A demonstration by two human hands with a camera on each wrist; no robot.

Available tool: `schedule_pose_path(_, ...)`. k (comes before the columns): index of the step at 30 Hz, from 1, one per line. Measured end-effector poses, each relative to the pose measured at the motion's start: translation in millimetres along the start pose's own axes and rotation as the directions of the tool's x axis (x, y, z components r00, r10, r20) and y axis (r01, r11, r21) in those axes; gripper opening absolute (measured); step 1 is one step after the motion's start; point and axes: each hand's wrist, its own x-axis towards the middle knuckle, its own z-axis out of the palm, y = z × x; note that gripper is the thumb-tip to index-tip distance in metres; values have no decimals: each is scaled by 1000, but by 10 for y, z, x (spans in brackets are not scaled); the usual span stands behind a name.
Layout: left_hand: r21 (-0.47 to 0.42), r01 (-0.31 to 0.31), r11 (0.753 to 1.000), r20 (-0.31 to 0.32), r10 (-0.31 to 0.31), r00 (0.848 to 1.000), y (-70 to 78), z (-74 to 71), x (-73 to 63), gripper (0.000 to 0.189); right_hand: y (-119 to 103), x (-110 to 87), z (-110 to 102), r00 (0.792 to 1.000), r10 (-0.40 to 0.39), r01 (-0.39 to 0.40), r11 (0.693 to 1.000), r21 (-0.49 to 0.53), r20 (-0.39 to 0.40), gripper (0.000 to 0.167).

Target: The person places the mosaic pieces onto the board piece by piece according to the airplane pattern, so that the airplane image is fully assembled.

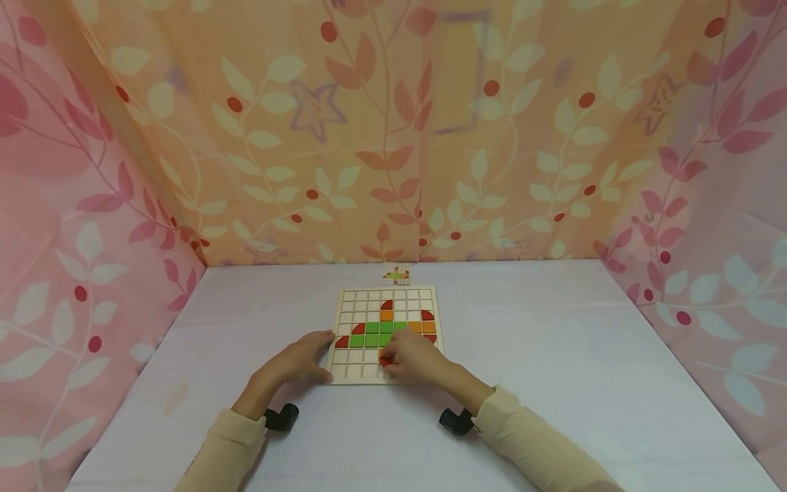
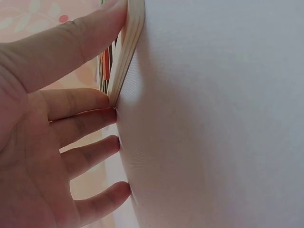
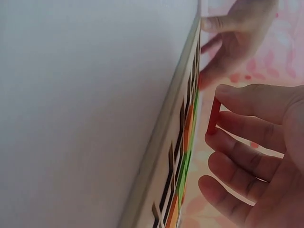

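A square wooden grid board [image 1: 356,370] lies on the table. Red quarter-round tiles [image 1: 359,329], green square tiles [image 1: 371,339] and orange square tiles [image 1: 415,327] fill some of its cells. My right hand [image 1: 419,357] is over the board's lower middle, covering part of the pattern. In the right wrist view, thumb and fingertips pinch a thin red tile [image 3: 214,115] on edge, apart from the board. My left hand [image 1: 296,359] is spread at the board's left side. Its thumb and index finger touch the wooden edge [image 2: 129,52], the other fingertips resting on the cloth.
A small picture card [image 1: 396,274] with a similar coloured pattern lies just behind the board. White cloth covers the table [image 1: 529,328]. Floral curtains [image 1: 393,137] stand at the back and on both sides. Black devices [image 1: 283,417] are worn at both wrists.
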Motion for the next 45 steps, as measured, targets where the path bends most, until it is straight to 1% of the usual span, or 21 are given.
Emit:
schedule_pose_path(5, 15, -6, 1000, -2, 6, 1000, 0, -2, -4, 88, -47, 16, 49, 999, -11, 13, 998, -62, 31, 13)
schedule_pose_path(9, 19, -10, 1000, 2, 10, 1000, 2, -18, -5, 88, -59, 24, 63, 999, 9, -6, 997, -81, 46, 13)
schedule_pose_path(16, 21, -9, 1000, 3, 9, 1000, -1, -35, -7, 87, -66, 19, 47, 998, 28, -23, 996, -87, 59, 16)
schedule_pose_path(20, 19, -2, 1000, -1, 2, 1000, -7, -30, -15, 87, -61, 26, 36, 998, 30, -25, 996, -82, 52, 13)
schedule_pose_path(27, 21, 7, 1000, 0, -7, 1000, -8, -27, -28, 87, -58, 53, 40, 997, 36, -30, 996, -85, 69, 8)
schedule_pose_path(32, 27, 6, 1000, 2, -6, 1000, -10, -25, -37, 87, -24, 49, 7, 996, 49, -47, 998, -34, 77, 10)
schedule_pose_path(37, 31, 5, 1000, 3, -5, 1000, -12, -29, -38, 87, 75, 10, -64, 991, 106, -113, 990, 81, 88, 19)
schedule_pose_path(39, 37, -3, 999, 5, 3, 1000, -13, -28, -33, 86, 133, -5, -102, 991, 110, -119, 987, 112, 81, 20)
schedule_pose_path(42, 42, -17, 999, 8, 17, 1000, -13, -29, -29, 86, 226, -17, -161, 995, 87, -94, 987, 134, 52, 18)
schedule_pose_path(45, 42, -22, 999, 10, 22, 1000, -8, -34, -32, 86, 323, -30, -215, 999, 40, -40, 989, 141, 5, 19)
